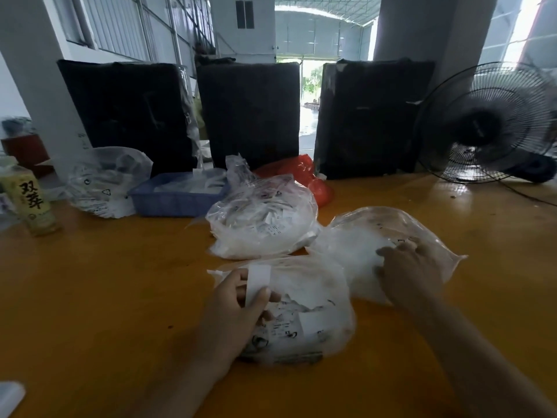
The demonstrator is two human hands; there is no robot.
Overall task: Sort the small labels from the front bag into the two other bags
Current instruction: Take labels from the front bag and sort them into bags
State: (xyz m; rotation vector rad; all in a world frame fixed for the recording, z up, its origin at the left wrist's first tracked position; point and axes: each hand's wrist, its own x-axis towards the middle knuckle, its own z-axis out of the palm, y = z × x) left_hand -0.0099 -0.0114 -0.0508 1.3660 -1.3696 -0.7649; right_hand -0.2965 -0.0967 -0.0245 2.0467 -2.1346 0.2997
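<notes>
Pinching a white label (256, 282) between thumb and curled fingers (238, 292), the left hand (238, 309) sits at the left side of the front bag (304, 312), which lies near the front edge of the orange counter (105, 297), about midway along it. The label stands upright above the bag's mouth. The bag is clear plastic, packed with more white labels, some printed in black.

The right hand (413, 273) lies on the right bag (391, 233), just behind and to the right of the front bag; its fingers are spread and only slightly bent, pressing into the plastic and holding nothing that can be seen. The middle bag (262, 224), also stuffed with labels, stands behind the front bag and touches the right bag.

Toward the back edge are a blue tray (177, 197) with white strips in it, another clear bag (105, 182) at its left, and a red bag (307, 176) behind the middle bag. A yellow bottle (30, 200) stands near the left edge. Three black boxes (250, 113) stand along the back edge, and a black fan (488, 125) sits at the back right corner.
</notes>
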